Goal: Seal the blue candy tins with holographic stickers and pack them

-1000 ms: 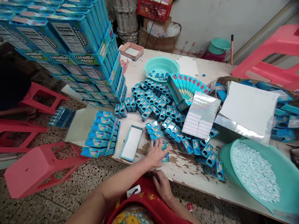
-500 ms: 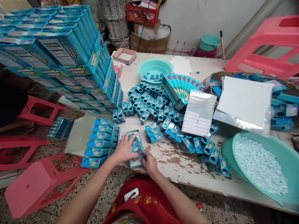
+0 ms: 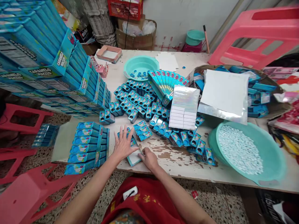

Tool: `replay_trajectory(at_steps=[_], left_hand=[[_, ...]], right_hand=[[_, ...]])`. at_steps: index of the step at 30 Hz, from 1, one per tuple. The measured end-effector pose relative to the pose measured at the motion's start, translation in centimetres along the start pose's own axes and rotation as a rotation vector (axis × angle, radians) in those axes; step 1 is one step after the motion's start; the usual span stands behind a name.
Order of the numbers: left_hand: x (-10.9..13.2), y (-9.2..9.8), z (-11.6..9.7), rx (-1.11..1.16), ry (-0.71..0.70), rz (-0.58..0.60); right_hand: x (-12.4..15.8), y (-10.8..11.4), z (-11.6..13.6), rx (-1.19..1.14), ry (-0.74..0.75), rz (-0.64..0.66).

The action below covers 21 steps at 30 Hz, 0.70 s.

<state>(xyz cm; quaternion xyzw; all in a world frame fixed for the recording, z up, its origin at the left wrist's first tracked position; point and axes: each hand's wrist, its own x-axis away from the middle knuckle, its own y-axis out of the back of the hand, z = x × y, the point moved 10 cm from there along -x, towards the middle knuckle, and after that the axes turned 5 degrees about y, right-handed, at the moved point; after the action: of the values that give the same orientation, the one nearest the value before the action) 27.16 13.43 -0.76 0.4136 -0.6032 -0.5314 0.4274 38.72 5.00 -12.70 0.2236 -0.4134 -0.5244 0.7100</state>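
Note:
My left hand (image 3: 123, 143) lies flat with its fingers spread over a shallow blue tray (image 3: 135, 158) at the table's near edge, pressing on small blue candy boxes (image 3: 132, 142) set inside it. My right hand (image 3: 149, 158) rests against the tray's near right corner, fingers curled at its rim. Just beyond the tray lie three loose small blue boxes (image 3: 142, 130). A large spread of the same small boxes (image 3: 140, 102) covers the middle of the table.
A stack of filled blue trays (image 3: 87, 146) stands left of my hands; tall piles of blue cartons (image 3: 46, 62) rise behind. A teal basin of white candies (image 3: 243, 152) sits at right, a smaller teal basin (image 3: 140, 67) at the back. Silver foil sheets (image 3: 184, 107), pink stools (image 3: 252, 37).
My left hand took small boxes from the table, brought them left into the tray and now presses flat on them. My right hand came up from my lap to the tray's corner.

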Motion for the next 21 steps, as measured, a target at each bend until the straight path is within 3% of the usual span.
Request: replay_trajectory(at_steps=[2,4,7,9,11,16,18,21], left_hand=[[-1.7,0.1,-2.0,0.041,-0.049,0.002],[-4.0,-1.1,-4.2,0.068,-0.064,0.069],[-6.7,-3.4,-6.4,0.066,0.018,0.173],[-7.0,-3.4,-7.3,0.076,0.065,0.182],[-6.0,-1.8,-7.7,0.104,0.091,0.152],[0.4,5.8,-5.7,0.212,0.127,-0.008],[3.2,6.4,-4.3,0.283,0.136,-0.002],[6.2,3.9,-2.9,0.303,0.114,0.042]], right_hand=[[0.4,1.4,-0.8,-0.091,0.013,-0.084],[0.9,2.3,-1.7,-0.147,0.022,-0.146],[1.4,2.1,-2.1,-0.209,0.083,-0.119],[1.8,1.3,-2.1,-0.253,0.122,-0.066],[2.1,0.6,-2.0,-0.289,0.15,-0.041],[2.3,-0.1,-1.2,-0.379,0.252,-0.086],[2.1,-0.4,-1.0,-0.422,0.279,-0.078],[1.9,-0.7,-0.7,-0.485,0.324,-0.052]])
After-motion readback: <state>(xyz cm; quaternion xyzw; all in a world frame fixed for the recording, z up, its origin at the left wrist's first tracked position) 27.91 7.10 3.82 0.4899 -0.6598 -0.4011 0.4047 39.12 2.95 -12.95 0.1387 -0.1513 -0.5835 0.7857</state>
